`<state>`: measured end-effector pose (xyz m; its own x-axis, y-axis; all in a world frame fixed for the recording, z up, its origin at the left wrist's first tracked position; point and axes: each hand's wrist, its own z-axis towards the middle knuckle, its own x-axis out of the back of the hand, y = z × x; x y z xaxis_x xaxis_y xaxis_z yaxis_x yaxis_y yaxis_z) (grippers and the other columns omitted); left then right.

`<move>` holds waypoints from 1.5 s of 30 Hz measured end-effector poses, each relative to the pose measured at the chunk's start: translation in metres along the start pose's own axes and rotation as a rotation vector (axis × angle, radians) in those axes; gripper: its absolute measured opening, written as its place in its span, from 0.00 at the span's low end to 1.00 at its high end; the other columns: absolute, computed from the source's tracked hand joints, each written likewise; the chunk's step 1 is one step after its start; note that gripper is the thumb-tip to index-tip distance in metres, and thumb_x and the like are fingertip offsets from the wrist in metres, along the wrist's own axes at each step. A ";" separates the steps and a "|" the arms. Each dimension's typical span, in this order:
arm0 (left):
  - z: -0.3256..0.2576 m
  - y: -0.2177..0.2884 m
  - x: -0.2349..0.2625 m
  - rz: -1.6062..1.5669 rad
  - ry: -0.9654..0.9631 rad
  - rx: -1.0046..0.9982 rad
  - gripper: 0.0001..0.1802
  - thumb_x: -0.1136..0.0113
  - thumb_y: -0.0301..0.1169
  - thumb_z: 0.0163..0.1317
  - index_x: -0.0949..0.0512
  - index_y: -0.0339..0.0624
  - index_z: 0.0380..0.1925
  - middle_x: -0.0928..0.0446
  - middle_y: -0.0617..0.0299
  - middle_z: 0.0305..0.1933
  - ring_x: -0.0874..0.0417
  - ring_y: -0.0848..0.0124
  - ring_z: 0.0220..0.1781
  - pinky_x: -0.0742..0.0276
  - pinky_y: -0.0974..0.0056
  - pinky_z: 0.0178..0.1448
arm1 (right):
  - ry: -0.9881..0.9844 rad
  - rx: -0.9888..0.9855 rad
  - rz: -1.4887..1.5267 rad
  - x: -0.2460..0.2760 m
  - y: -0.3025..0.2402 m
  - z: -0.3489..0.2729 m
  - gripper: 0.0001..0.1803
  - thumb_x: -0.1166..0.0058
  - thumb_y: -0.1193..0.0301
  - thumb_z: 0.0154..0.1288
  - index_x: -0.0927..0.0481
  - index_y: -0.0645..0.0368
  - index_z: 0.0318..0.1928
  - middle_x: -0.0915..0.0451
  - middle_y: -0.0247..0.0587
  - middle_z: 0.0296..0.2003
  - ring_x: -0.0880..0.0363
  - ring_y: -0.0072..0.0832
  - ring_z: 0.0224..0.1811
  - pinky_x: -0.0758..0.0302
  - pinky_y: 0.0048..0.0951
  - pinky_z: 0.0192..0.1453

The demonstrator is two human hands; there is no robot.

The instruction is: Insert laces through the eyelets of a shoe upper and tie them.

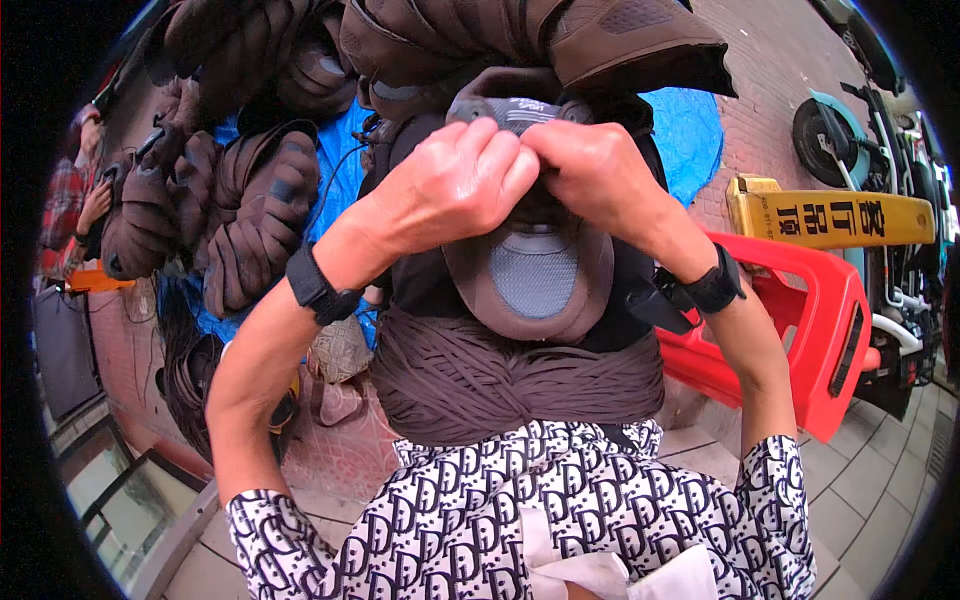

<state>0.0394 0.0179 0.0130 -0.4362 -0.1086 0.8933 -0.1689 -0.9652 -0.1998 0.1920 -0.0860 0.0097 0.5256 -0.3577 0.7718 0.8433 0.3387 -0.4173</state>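
- Shoe [530, 265] — brown, with a grey mesh insole — sits held up close, above a bundle of brown laces [510, 375].
- Brick paving [770, 60] outdoors; a blue sheet [690, 125] carries more brown shoes [255, 215].
- Left hand [455, 185] and right hand [590, 170] meet knuckle to knuckle, fingers curled tight, pinching the shoe's tongue.
- Red plastic barrier [810, 320] stands on the right, a yellow sign [830, 218] behind it.

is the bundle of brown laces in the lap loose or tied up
Tied up: the brown lace bundle lies as one gathered hank, cinched near the middle, strands fanning out either side. Both hands work the shoe upper above it.
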 end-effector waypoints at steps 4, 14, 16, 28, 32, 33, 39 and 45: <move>-0.005 0.004 -0.005 -0.007 0.265 0.142 0.10 0.47 0.27 0.41 0.31 0.38 0.27 0.35 0.61 0.22 0.29 0.69 0.25 0.31 0.68 0.27 | 0.003 -0.155 0.289 0.008 -0.001 -0.002 0.12 0.48 0.82 0.40 0.25 0.61 0.31 0.24 0.41 0.25 0.23 0.33 0.27 0.27 0.28 0.30; -0.022 0.005 0.002 -0.128 0.140 0.164 0.13 0.47 0.25 0.40 0.30 0.36 0.30 0.34 0.60 0.25 0.29 0.67 0.29 0.28 0.68 0.33 | 0.083 0.113 -0.246 0.015 0.004 0.001 0.06 0.49 0.77 0.41 0.27 0.57 0.26 0.28 0.36 0.21 0.25 0.32 0.25 0.27 0.29 0.27; -0.019 0.004 0.003 -0.127 0.103 0.139 0.13 0.47 0.26 0.39 0.30 0.36 0.30 0.34 0.60 0.25 0.29 0.67 0.29 0.28 0.68 0.34 | 0.016 0.174 -0.410 0.014 0.000 0.003 0.03 0.51 0.73 0.44 0.31 0.56 0.21 0.28 0.36 0.19 0.25 0.31 0.23 0.28 0.30 0.26; -0.015 0.022 -0.016 -0.198 0.254 0.352 0.10 0.46 0.22 0.41 0.30 0.39 0.28 0.36 0.60 0.22 0.29 0.66 0.26 0.30 0.66 0.28 | 0.144 0.142 -0.528 0.030 0.026 -0.006 0.06 0.52 0.74 0.45 0.27 0.54 0.28 0.30 0.37 0.17 0.26 0.32 0.21 0.30 0.31 0.25; -0.017 0.027 -0.003 -0.352 0.207 0.485 0.16 0.43 0.18 0.43 0.26 0.39 0.36 0.28 0.57 0.28 0.24 0.61 0.29 0.27 0.63 0.30 | 0.106 -0.032 -0.222 0.026 0.031 -0.010 0.13 0.53 0.80 0.41 0.26 0.56 0.32 0.27 0.39 0.20 0.25 0.34 0.23 0.29 0.32 0.26; -0.017 0.027 -0.001 -0.388 0.207 0.512 0.16 0.43 0.18 0.44 0.25 0.40 0.37 0.28 0.57 0.28 0.24 0.62 0.29 0.27 0.63 0.30 | 0.120 -0.022 -0.223 0.026 0.030 -0.011 0.13 0.53 0.80 0.41 0.26 0.56 0.32 0.27 0.39 0.20 0.25 0.34 0.23 0.29 0.32 0.26; -0.015 0.014 0.003 -0.301 0.104 0.361 0.15 0.44 0.21 0.43 0.26 0.40 0.36 0.31 0.59 0.25 0.26 0.64 0.27 0.28 0.64 0.29 | 0.142 -0.216 0.166 0.029 0.015 -0.011 0.14 0.50 0.80 0.38 0.24 0.57 0.32 0.26 0.39 0.22 0.25 0.35 0.25 0.27 0.31 0.29; -0.016 0.010 0.002 -0.189 0.067 0.221 0.14 0.46 0.25 0.41 0.27 0.38 0.33 0.33 0.60 0.25 0.27 0.67 0.29 0.28 0.66 0.31 | -0.182 0.196 -0.204 0.015 0.000 0.004 0.04 0.51 0.74 0.44 0.29 0.57 0.25 0.24 0.40 0.21 0.23 0.37 0.26 0.26 0.34 0.26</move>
<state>0.0233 0.0120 0.0064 -0.4739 0.0873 0.8762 -0.0598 -0.9960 0.0669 0.1991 -0.0880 0.0228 0.3046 -0.2798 0.9105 0.8820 0.4438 -0.1586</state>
